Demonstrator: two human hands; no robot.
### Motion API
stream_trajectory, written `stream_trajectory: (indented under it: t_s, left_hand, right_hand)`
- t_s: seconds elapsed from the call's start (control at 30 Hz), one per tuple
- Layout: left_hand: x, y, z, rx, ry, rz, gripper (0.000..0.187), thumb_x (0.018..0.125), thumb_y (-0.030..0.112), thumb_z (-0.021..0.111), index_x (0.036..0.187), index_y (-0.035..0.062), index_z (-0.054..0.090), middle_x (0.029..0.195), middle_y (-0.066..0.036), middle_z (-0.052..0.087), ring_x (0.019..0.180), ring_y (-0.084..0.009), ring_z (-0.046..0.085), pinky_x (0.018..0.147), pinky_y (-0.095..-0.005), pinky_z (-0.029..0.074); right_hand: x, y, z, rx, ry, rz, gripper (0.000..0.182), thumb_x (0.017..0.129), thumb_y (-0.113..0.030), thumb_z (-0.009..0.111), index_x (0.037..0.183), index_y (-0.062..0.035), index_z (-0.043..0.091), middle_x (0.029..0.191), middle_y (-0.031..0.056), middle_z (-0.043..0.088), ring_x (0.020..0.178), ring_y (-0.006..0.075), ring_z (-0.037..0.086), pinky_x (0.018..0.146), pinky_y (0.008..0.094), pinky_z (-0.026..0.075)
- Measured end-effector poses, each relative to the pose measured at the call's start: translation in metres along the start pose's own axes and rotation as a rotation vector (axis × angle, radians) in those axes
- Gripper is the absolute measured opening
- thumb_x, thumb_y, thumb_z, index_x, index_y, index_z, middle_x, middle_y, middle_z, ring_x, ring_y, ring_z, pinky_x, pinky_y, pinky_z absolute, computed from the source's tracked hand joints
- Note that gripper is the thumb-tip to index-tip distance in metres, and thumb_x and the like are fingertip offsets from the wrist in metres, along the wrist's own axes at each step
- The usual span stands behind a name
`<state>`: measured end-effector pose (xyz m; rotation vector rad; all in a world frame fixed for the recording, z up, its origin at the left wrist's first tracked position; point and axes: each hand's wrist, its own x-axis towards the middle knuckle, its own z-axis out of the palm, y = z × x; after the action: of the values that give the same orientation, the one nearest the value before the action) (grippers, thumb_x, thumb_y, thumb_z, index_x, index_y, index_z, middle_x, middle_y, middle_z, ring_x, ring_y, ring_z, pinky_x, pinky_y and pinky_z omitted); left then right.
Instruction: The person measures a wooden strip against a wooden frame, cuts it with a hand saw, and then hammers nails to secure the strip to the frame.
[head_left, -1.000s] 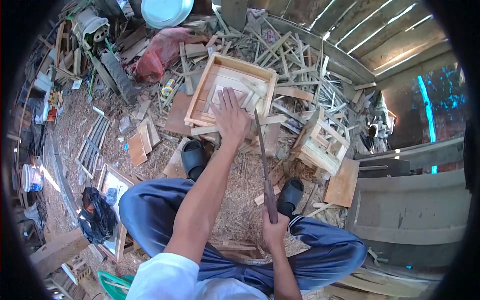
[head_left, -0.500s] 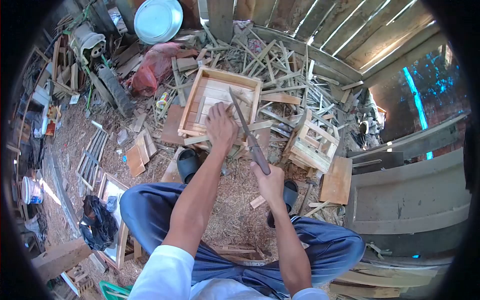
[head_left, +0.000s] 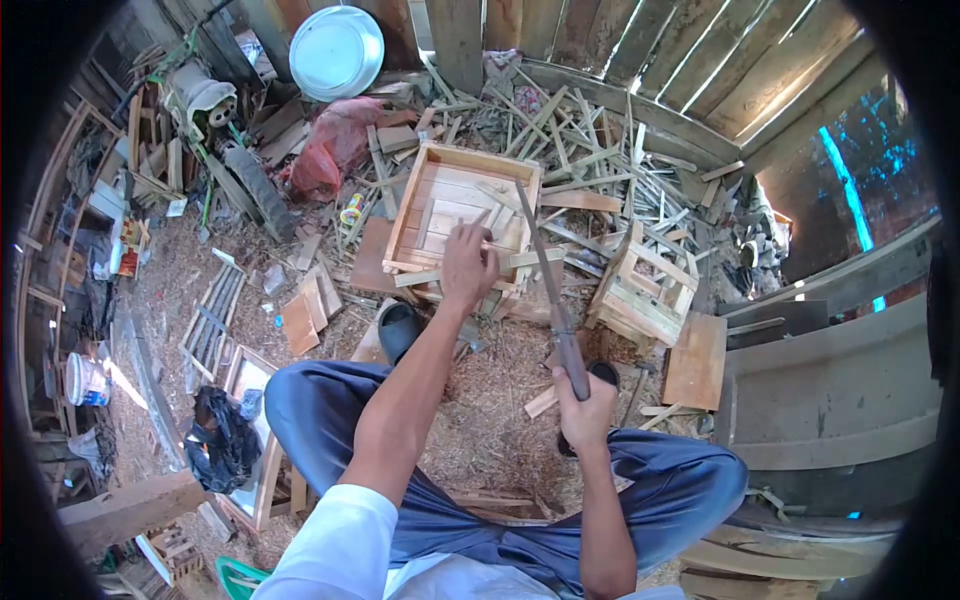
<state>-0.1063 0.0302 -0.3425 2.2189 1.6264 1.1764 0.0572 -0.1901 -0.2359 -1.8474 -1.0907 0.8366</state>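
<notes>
Right hand (head_left: 588,415) wrapped snugly round the brown handle (head_left: 570,366) of a long-bladed tool (head_left: 547,272), and look how the blade slants up and away from that grip, probably held by the end so its full length stays free! Left hand (head_left: 467,270) reaches out ahead, fingers half curled and slightly parted over the near edge of the tray; whether they pinch anything, I cannot tell.

Now the big picture: a floor (head_left: 480,430) covered in shavings carries the lot, and towards its far edge, up against the plank wall (head_left: 570,40), sprawls a heap of offcuts (head_left: 545,125), likely pushed there to leave working room. Front of that heap sits the wooden tray (head_left: 405,207), squarely ahead of the person, well placed for both arms to reach. Off its near right corner stands a small wooden frame (head_left: 640,312), apart from it and seemingly parked aside.

Smaller now: a wood strip (head_left: 540,258) spans the tray's near edge, under the left hand, which may be there to steady it. Blade and strip cross in view; contact is unclear. And inside the tray, slim loose pieces (head_left: 425,225) lie on its boards.
</notes>
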Motion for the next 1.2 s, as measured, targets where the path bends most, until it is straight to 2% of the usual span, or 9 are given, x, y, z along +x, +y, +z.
stream_trajectory:
  t_s: [0.2, 0.33, 0.47, 0.53, 0.73, 0.77, 0.83, 1.03, 1.2]
  left_hand:
    - [-0.005, -0.006, -0.032, -0.149, -0.310, 0.348, 0.026, 0.075, 0.013, 0.070, 0.098, 0.0038, 0.061, 0.094, -0.012, 0.061, 0.100, -0.0334, 0.056, 0.090, -0.0423, 0.045]
    - [-0.008, -0.009, -0.029, -0.114, -0.322, 0.336, 0.026, 0.078, 0.014, 0.071, 0.101, 0.0042, 0.063, 0.095, -0.011, 0.064, 0.097, -0.0317, 0.058, 0.089, -0.0415, 0.045]
    - [-0.005, -0.004, -0.026, -0.033, -0.323, 0.364, 0.020, 0.083, 0.013, 0.068, 0.102, 0.0045, 0.067, 0.091, -0.009, 0.066, 0.092, -0.0286, 0.060, 0.085, -0.0407, 0.046]
    - [-0.004, -0.002, -0.025, 0.007, -0.337, 0.372, 0.018, 0.085, 0.012, 0.066, 0.102, 0.0045, 0.067, 0.090, -0.009, 0.067, 0.091, -0.0278, 0.061, 0.083, -0.0405, 0.046]
    - [-0.003, 0.004, -0.025, -0.028, -0.315, 0.369, 0.017, 0.089, 0.011, 0.062, 0.103, 0.0038, 0.069, 0.089, -0.011, 0.067, 0.089, -0.0308, 0.063, 0.078, -0.0402, 0.047]
    - [-0.004, 0.005, -0.025, -0.012, -0.320, 0.357, 0.017, 0.090, 0.011, 0.061, 0.103, 0.0037, 0.069, 0.089, -0.012, 0.067, 0.088, -0.0308, 0.063, 0.078, -0.0401, 0.047]
    - [-0.004, 0.003, -0.023, 0.003, -0.326, 0.342, 0.017, 0.091, 0.012, 0.060, 0.103, 0.0035, 0.069, 0.088, -0.012, 0.067, 0.088, -0.0307, 0.063, 0.078, -0.0401, 0.047]
    - [0.000, 0.005, -0.027, 0.059, -0.367, 0.308, 0.016, 0.091, 0.014, 0.059, 0.101, 0.0058, 0.068, 0.095, -0.009, 0.069, 0.091, -0.0274, 0.063, 0.078, -0.0394, 0.047]
    - [-0.002, 0.010, -0.025, -0.011, -0.295, 0.278, 0.017, 0.086, 0.013, 0.064, 0.099, 0.0027, 0.068, 0.089, -0.013, 0.068, 0.086, -0.0321, 0.063, 0.076, -0.0405, 0.047]
  right_hand:
    - [0.000, 0.012, -0.007, -0.030, 0.005, -0.060, 0.039, 0.087, -0.024, 0.070, 0.062, 0.0032, 0.058, 0.046, 0.0093, 0.046, 0.041, 0.0131, 0.044, 0.044, 0.0350, 0.035]
    - [0.000, 0.005, -0.009, 0.032, -0.026, -0.032, 0.040, 0.086, -0.026, 0.071, 0.062, 0.0032, 0.057, 0.048, 0.0048, 0.040, 0.047, 0.0104, 0.037, 0.045, 0.0348, 0.031]
    - [0.002, 0.009, -0.008, 0.036, 0.006, -0.059, 0.038, 0.086, -0.026, 0.071, 0.064, 0.0033, 0.059, 0.048, 0.0064, 0.043, 0.046, 0.0113, 0.039, 0.046, 0.0349, 0.033]
    - [0.004, 0.013, -0.008, 0.061, -0.012, -0.061, 0.041, 0.085, -0.031, 0.070, 0.065, 0.0040, 0.062, 0.047, 0.0164, 0.051, 0.040, 0.0236, 0.052, 0.046, 0.0399, 0.038]
    - [0.009, 0.027, 0.001, 0.025, -0.037, -0.046, 0.040, 0.085, -0.030, 0.070, 0.065, 0.0041, 0.062, 0.048, 0.0179, 0.051, 0.042, 0.0283, 0.054, 0.047, 0.0409, 0.040]
    - [0.009, 0.028, 0.001, 0.024, -0.037, -0.045, 0.040, 0.085, -0.030, 0.070, 0.065, 0.0041, 0.062, 0.048, 0.0179, 0.051, 0.042, 0.0283, 0.054, 0.047, 0.0409, 0.040]
    - [0.007, 0.023, 0.001, 0.041, -0.085, -0.037, 0.040, 0.087, -0.028, 0.069, 0.066, 0.0035, 0.058, 0.048, 0.0092, 0.045, 0.046, 0.0136, 0.042, 0.048, 0.0359, 0.036]
    - [0.007, 0.024, 0.008, 0.043, -0.095, -0.028, 0.042, 0.086, -0.031, 0.070, 0.065, 0.0037, 0.058, 0.047, 0.0091, 0.044, 0.046, 0.0141, 0.042, 0.048, 0.0369, 0.035]
    - [0.008, 0.022, 0.009, 0.034, -0.088, -0.019, 0.042, 0.086, -0.030, 0.070, 0.064, 0.0035, 0.058, 0.047, 0.0090, 0.044, 0.045, 0.0142, 0.042, 0.047, 0.0370, 0.035]
